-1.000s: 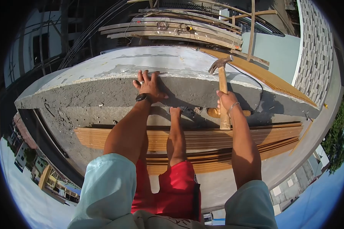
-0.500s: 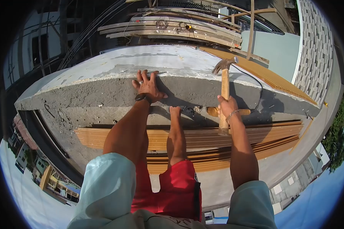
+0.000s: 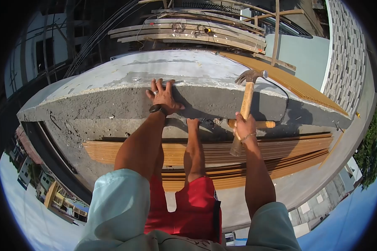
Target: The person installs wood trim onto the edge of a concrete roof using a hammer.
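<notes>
My left hand [image 3: 164, 98], with a ring and a dark watch at the wrist, lies with spread fingers on the top of the grey concrete wall [image 3: 125, 99]. My right hand [image 3: 244, 126] is wrapped round the wooden handle of a claw hammer [image 3: 247, 98]. The hammer's metal head points away from me, above the wall's edge, and the handle's butt end shows below my hand. A second wooden handle [image 3: 264, 124] lies crosswise behind my right hand; what it belongs to is partly hidden.
Long brown grooved panels [image 3: 226, 154] lie stacked on the ledge on my side. More brown panels [image 3: 289, 83] lean beyond the wall at the right. A black cable [image 3: 287, 100] hangs over the wall. Wooden planks [image 3: 188, 35] lie below on the far side.
My right hand has moved slightly left and down, and the hammer has tilted, its head shifting right and its butt left. My left hand has hardly moved.
</notes>
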A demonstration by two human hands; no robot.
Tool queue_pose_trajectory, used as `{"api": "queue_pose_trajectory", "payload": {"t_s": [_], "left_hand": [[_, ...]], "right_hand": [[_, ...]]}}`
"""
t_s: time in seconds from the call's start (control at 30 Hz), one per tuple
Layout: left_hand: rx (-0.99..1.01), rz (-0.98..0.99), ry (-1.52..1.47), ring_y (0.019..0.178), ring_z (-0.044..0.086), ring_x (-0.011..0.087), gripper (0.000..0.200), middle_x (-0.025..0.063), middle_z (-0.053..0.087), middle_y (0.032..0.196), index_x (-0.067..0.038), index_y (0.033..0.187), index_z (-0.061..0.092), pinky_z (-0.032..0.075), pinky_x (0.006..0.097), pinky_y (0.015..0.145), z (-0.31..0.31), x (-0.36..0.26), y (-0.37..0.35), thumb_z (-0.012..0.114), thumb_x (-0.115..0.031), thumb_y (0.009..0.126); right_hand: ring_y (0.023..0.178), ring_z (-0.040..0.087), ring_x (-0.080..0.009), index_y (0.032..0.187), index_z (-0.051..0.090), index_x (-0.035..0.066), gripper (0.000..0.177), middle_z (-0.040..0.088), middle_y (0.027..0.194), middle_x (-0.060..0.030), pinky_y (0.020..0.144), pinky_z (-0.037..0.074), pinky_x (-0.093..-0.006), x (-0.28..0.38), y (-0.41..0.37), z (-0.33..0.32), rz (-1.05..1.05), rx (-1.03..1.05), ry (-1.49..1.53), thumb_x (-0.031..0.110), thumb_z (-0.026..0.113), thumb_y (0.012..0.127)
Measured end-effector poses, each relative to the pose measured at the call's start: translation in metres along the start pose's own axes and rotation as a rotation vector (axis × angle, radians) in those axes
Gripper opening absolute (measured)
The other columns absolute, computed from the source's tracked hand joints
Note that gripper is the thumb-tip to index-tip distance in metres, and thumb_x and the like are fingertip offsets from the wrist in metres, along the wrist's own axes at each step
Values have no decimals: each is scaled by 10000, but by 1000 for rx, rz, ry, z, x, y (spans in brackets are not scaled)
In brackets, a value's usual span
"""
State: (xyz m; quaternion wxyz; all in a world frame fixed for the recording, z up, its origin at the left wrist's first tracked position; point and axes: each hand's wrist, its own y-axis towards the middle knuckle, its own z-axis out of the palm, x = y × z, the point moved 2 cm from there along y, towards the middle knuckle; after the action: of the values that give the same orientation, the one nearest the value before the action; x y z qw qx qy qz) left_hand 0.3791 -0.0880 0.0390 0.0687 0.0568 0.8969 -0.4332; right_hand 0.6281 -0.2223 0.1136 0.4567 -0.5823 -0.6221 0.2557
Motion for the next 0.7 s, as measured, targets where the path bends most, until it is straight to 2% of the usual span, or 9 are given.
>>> {"api": "queue_pose_trajectory", "payload": {"t_s": [0.03,0.13,0.17,0.3,0.4,0.43,0.53,0.6,0.7], "left_hand": [[8,-6,1,1410,-13,407,1087,185,158,1477,-260,1369,351,41,669,1055,1,0,1,905,-394,443],[53,-47,8,1412,-31,401,1076,188,149,1478,-232,1375,336,48,668,1064,1,1,-3,890,-413,471],[18,-37,-4,1411,-22,401,1088,185,160,1477,-251,1374,342,43,665,1062,2,2,-1,900,-406,452],[3,-15,5,1411,-9,400,1104,184,172,1474,-266,1369,351,46,658,1058,5,1,3,913,-397,428],[27,-42,-17,1412,-4,400,1103,191,168,1473,-262,1365,353,54,659,1057,5,3,-1,914,-400,425],[9,-36,-10,1412,-4,399,1107,185,167,1472,-263,1366,353,53,660,1058,5,3,0,914,-404,423],[-33,-8,12,1411,-1,401,1113,174,162,1470,-265,1368,350,54,663,1056,3,-1,2,914,-412,420],[20,-42,9,1410,11,404,1113,173,158,1474,-269,1369,344,56,669,1050,4,1,1,914,-415,424],[-17,-31,7,1409,5,401,1121,175,167,1470,-273,1369,340,51,663,1053,10,4,0,914,-418,418]], "right_hand": [[410,484,-132,911,467,33,196,495,598,-41,363,412,-291,8,2,-7,59,88,31,195,579,905],[406,491,-139,917,471,22,215,505,604,-51,365,416,-290,24,-5,-9,16,60,223,200,589,896],[409,493,-142,914,473,24,215,504,604,-48,365,417,-295,14,-2,-6,-71,-7,177,203,591,896],[406,488,-137,908,468,29,188,488,591,-41,361,413,-300,-1,3,-2,-28,-28,-47,183,575,905],[406,502,-143,899,482,25,211,512,597,-53,368,424,-300,20,-8,-5,11,17,266,203,596,893],[407,499,-142,890,478,25,231,507,592,-49,374,427,-299,9,-8,-1,-77,-24,248,220,602,890],[401,489,-141,895,463,23,235,492,584,-47,367,414,-298,-4,5,-6,-3,15,-49,220,589,900],[401,491,-147,878,465,13,244,497,582,-56,363,406,-299,7,12,-10,-12,43,-42,221,591,897],[400,486,-149,867,470,19,222,494,575,-59,365,405,-306,14,0,1,-100,-82,204,202,591,891]]}}
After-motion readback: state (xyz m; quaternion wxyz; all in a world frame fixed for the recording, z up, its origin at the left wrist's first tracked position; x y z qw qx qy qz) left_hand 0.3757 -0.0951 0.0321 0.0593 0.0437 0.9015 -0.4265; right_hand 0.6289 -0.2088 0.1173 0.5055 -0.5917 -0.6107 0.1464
